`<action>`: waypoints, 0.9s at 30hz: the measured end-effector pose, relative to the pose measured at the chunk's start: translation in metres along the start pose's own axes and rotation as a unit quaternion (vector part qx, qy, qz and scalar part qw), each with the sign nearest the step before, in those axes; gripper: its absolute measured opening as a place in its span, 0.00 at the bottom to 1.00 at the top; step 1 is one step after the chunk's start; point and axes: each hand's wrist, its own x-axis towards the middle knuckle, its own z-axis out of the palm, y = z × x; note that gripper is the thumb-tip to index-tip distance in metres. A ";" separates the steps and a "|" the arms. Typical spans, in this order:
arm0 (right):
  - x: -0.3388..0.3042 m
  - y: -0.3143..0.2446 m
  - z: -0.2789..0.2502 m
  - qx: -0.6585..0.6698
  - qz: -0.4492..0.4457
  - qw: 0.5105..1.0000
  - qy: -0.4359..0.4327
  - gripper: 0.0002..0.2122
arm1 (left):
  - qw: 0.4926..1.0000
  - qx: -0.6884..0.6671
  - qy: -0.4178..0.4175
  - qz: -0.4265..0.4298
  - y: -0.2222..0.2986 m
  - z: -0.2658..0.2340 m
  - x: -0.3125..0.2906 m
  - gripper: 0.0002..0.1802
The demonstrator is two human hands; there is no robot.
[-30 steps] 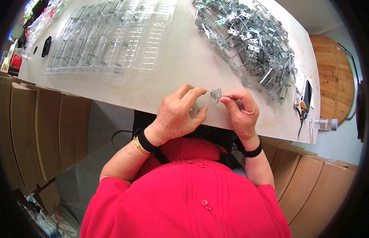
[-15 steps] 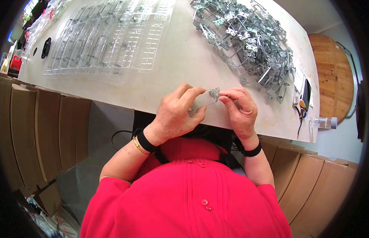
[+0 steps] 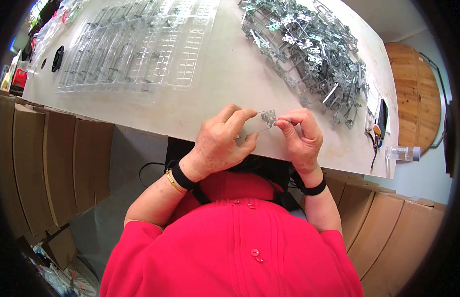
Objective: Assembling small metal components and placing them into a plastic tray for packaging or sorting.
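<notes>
Near the table's front edge, my left hand (image 3: 221,136) is closed on a thin metal bracket (image 3: 268,118), a wire frame with a flat, holed plate at its right end. Thumb and fingertips grip the wire sides, and the palm hides the other end. Just right of the plate, my right hand (image 3: 302,138) is pinched with thumb and forefinger together. Something small and dark may sit at those fingertips, but it is too small to name. Beyond the hands, a large heap of similar metal brackets (image 3: 309,49) covers the table's right part.
Clear plastic trays (image 3: 136,49) with metal brackets in their slots lie at the left of the white table (image 3: 215,104). At the right edge are snips (image 3: 376,132) and a clear bottle (image 3: 404,153). Cardboard boxes (image 3: 61,163) stand below. A round wooden board (image 3: 413,94) leans at right.
My right hand has shifted slightly right, and its fingertips are a little farther from the plate. The left hand keeps its hold, with the plate turned slightly.
</notes>
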 end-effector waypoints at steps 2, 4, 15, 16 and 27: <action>-0.003 0.004 -0.002 -0.001 0.000 1.000 0.001 0.07 | 1.000 0.001 0.000 0.002 0.000 0.000 -0.001 0.25; -0.005 0.010 -0.003 -0.002 -0.002 1.000 0.004 0.07 | 1.000 0.000 0.001 0.005 -0.001 0.000 0.000 0.25; -0.007 0.008 0.005 0.085 0.134 0.987 0.035 0.09 | 0.998 0.055 -0.009 0.036 0.009 -0.005 0.005 0.25; -0.007 0.008 0.005 0.086 0.133 0.987 0.036 0.09 | 0.996 0.076 -0.004 0.050 0.009 -0.005 0.006 0.25; -0.010 0.011 0.003 0.112 0.123 0.986 0.006 0.09 | 0.984 0.169 -0.023 0.060 0.016 -0.002 0.013 0.25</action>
